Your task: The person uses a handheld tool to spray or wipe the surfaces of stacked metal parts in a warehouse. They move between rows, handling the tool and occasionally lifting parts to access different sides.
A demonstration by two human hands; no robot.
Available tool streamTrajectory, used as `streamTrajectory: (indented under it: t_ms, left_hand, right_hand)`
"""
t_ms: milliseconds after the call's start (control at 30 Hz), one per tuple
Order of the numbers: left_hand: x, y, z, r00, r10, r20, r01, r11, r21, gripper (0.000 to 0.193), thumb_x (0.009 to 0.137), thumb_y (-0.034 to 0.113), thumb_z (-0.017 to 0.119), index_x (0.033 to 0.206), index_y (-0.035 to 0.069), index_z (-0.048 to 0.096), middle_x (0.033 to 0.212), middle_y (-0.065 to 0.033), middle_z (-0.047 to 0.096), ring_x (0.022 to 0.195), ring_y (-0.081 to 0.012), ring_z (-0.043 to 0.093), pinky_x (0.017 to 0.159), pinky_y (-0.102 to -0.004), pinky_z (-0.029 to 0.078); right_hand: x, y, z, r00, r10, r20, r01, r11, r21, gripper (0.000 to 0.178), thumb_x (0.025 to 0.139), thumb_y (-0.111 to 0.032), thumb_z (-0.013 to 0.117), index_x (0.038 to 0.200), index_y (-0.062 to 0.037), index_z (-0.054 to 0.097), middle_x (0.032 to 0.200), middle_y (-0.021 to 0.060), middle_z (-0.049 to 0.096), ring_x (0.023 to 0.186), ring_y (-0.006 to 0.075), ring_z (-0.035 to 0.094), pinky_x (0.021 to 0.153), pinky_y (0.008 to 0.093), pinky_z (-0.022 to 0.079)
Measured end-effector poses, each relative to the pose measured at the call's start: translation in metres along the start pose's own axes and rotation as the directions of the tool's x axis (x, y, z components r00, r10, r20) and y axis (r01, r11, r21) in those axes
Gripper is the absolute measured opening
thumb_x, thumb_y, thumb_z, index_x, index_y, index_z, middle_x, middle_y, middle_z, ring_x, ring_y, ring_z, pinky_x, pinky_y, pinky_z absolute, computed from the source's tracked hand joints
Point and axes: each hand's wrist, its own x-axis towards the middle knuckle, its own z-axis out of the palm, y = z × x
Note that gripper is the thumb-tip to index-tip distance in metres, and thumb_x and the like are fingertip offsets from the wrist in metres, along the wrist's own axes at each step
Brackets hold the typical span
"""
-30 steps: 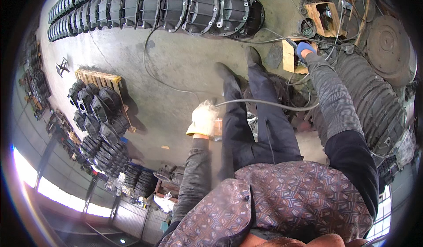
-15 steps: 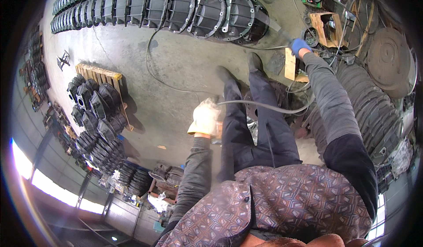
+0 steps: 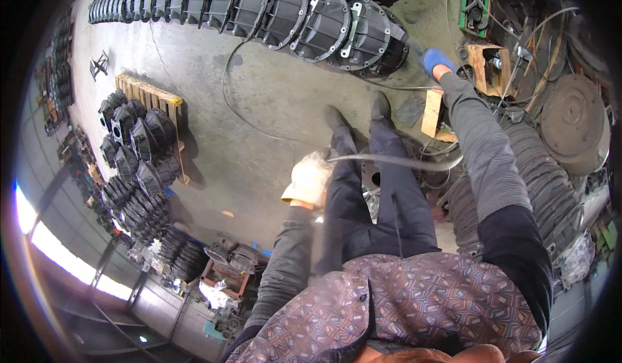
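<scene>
My left hand (image 3: pixel 310 176), in a cream work glove, is closed around a grey hose (image 3: pixel 402 161). The hose runs across in front of my thighs and bends away on the right. At the far right my right hand (image 3: pixel 438 62), in a blue glove, is stretched out with the fingers curled. Whatever it holds is a smeared grey streak at the fingertips. Just left of it stands the near end of a long row of black ribbed metal housings (image 3: pixel 367 36) with round bolted flanges.
A wooden pallet (image 3: pixel 150 90) with black castings (image 3: pixel 154 133) stands to the left. On the right are an open wooden box (image 3: pixel 489 70), stacked ribbed discs (image 3: pixel 528 169), a round metal plate (image 3: pixel 571 113) and a green crate (image 3: pixel 468 21). A thin cable (image 3: pixel 225 81) crosses the concrete floor.
The view has shifted, so the housings sit further right and lower. My right hand has drawn slightly away from the wooden piece beside it. My left hand keeps its hold on the hose.
</scene>
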Motion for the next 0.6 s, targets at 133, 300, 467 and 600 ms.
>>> streamTrajectory:
  t_ms: [133,300,467,600]
  left_hand:
    - [0.002,0.006,-0.001,1.000,-0.011,0.022,0.007,0.991,0.135,0.032,0.092,0.029,0.059,0.114,0.010,0.073,0.108,-0.0159,0.073,0.104,-0.0351,0.069,0.090,-0.0437,0.055]
    - [0.003,-0.002,0.004,0.995,0.010,-0.098,-0.009,1.000,0.012,0.028,0.096,0.032,0.057,0.099,0.009,0.072,0.097,-0.0174,0.071,0.096,-0.0360,0.069,0.083,-0.0465,0.055]
    - [-0.003,-0.018,0.002,0.988,-0.142,0.057,0.140,0.989,0.043,0.038,0.090,0.017,0.055,0.123,0.011,0.073,0.115,-0.0162,0.074,0.111,-0.0342,0.068,0.098,-0.0413,0.053]
    - [-0.011,-0.026,-0.004,0.998,-0.055,0.022,0.054,0.997,0.059,0.038,0.089,0.016,0.055,0.122,0.009,0.073,0.113,-0.0160,0.074,0.108,-0.0346,0.068,0.096,-0.0420,0.053]
  right_hand:
    - [0.033,-0.031,-0.020,0.990,0.049,-0.132,-0.016,0.970,0.244,0.033,0.095,-0.028,0.060,0.092,0.0014,0.076,0.078,0.0166,0.074,0.065,0.0285,0.072,0.062,0.0450,0.055]
    - [0.062,-0.029,-0.012,0.988,0.146,-0.056,-0.097,0.854,0.512,0.035,0.095,-0.029,0.061,0.087,0.0024,0.075,0.072,0.0151,0.072,0.058,0.0254,0.069,0.058,0.0429,0.054]
    - [-0.020,-0.025,0.026,0.999,-0.029,-0.046,0.025,0.996,-0.090,0.035,0.094,-0.035,0.059,0.106,-0.0069,0.077,0.110,0.0247,0.073,0.103,0.0455,0.071,0.087,0.0538,0.057]
    - [-0.093,-0.052,0.070,0.993,-0.046,0.112,0.061,0.989,-0.137,0.036,0.097,-0.027,0.052,0.108,-0.0036,0.076,0.113,0.0255,0.072,0.105,0.0441,0.071,0.088,0.0531,0.057]
